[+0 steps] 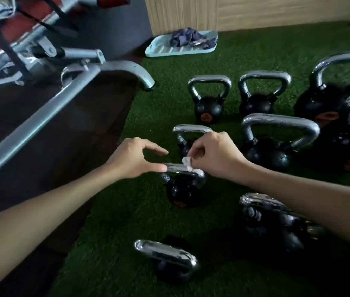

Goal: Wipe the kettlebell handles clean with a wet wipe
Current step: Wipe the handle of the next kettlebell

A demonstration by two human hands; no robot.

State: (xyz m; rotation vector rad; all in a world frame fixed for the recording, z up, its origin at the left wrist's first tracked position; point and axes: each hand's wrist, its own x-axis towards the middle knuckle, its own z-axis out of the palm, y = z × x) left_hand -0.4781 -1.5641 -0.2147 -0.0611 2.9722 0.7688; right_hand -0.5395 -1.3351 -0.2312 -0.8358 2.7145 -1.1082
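the right hand [214,155] pinches a small crumpled wet wipe [188,164] between thumb and fingers and holds it on the right part of the handle [178,168] of a small black kettlebell [181,190], which stands on the green turf floor [148,116] in the middle of the view. the left hand [134,160] grips nothing; its fingers are loosely curved and spread, and only the thumb tip touches the handle's left end. this handle looks mid-wipe, with the left stretch bare of the wipe. every other handle shines alike, so i cannot tell which are done; several more likely remain. another kettlebell [185,139] stands just behind the right hand, and the bigger kettlebells [277,144] crowd the right side, so room there is tight. to the left the turf ends at dark flooring, with open room before the grey machine bar [62,99]. a tray [159,50] sits well apart by the wall.
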